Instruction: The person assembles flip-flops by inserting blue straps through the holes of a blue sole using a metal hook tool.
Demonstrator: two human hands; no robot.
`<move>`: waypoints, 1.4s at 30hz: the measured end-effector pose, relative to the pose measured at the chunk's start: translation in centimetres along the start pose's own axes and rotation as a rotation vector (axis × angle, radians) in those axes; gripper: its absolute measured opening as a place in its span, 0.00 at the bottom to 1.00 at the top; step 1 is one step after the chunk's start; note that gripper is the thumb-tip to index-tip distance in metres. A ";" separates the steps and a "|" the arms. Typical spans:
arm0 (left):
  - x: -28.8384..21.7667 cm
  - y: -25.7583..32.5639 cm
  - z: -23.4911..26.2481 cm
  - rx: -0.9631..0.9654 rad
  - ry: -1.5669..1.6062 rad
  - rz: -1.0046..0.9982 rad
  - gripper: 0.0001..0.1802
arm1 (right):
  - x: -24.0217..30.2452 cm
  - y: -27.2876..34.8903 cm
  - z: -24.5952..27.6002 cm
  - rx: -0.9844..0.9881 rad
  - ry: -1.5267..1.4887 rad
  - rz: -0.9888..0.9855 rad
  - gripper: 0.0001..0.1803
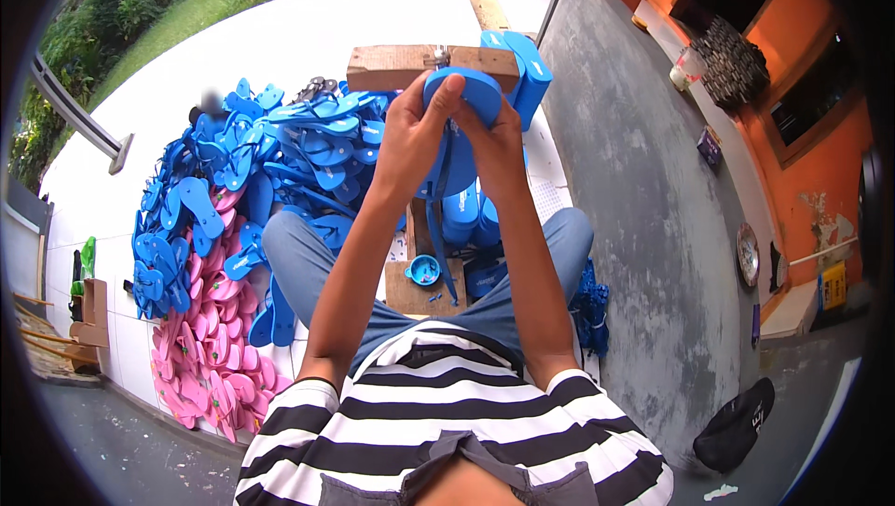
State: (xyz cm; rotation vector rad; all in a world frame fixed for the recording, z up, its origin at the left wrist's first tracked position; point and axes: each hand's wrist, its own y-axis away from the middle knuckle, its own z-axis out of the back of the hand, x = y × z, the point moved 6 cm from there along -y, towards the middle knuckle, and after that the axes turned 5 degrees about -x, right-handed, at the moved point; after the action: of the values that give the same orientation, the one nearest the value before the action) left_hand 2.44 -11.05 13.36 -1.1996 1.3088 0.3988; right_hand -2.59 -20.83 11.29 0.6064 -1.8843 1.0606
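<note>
The left grip (407,133) and right grip (501,138) pinch the edges of a blue sandal (480,89) before the wooden crossbar (384,68); a sandal heap (322,147) bounds the left side, while grey floor (643,189) gives room rightward.

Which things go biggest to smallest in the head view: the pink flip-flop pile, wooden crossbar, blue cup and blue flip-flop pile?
1. Blue flip-flop pile
2. Pink flip-flop pile
3. Wooden crossbar, partly hidden by the held flip-flop
4. Blue cup
</note>
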 end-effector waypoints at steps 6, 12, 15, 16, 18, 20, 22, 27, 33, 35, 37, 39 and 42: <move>-4.8 9.7 0.1 0.057 -0.087 -0.099 0.21 | 5.8 9.8 1.0 0.133 0.117 0.133 0.18; 6.6 12.8 2.6 0.162 -0.201 0.462 0.21 | -3.3 13.0 3.9 -0.120 0.333 -0.327 0.29; 11.7 13.5 5.1 0.094 -0.250 0.563 0.23 | -4.4 13.4 3.2 -0.198 0.805 -0.041 0.24; 12.3 13.7 5.7 0.051 -0.230 0.645 0.24 | -4.2 13.7 2.9 -0.208 0.967 0.072 0.23; 13.1 13.4 7.4 0.012 -0.306 0.696 0.24 | -6.6 15.1 2.0 0.096 1.017 -0.127 0.19; 13.2 13.2 8.6 0.032 -0.400 0.650 0.23 | -8.7 16.5 1.4 0.329 1.040 -0.337 0.15; 13.4 13.2 8.8 0.079 -0.466 0.558 0.23 | -9.9 16.9 0.6 0.339 0.994 -0.209 0.13; 12.8 13.3 9.5 0.049 -0.499 0.523 0.21 | -9.2 17.0 0.1 0.343 0.768 -0.160 0.10; 13.4 13.7 9.6 0.005 -0.228 0.432 0.15 | -5.4 18.6 2.1 0.426 0.627 -0.448 0.13; 12.0 12.8 8.9 -0.038 -0.012 0.431 0.15 | -4.8 17.6 3.0 0.318 0.660 -0.382 0.15; 9.0 11.6 7.6 0.071 -0.036 0.372 0.17 | -3.0 15.2 3.6 0.111 0.729 -0.223 0.16; 5.9 10.7 5.7 0.173 -0.090 0.273 0.17 | -2.4 13.4 4.1 0.048 0.739 -0.101 0.17; 2.6 9.5 3.6 0.292 -0.111 -0.084 0.26 | -0.5 10.7 3.5 0.014 0.718 0.144 0.19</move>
State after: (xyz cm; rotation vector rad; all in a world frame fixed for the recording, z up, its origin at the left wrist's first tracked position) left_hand -2.54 -5.26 6.26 -0.9693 1.1714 0.2017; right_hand -11.76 -18.24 5.33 0.0628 -1.2973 1.1833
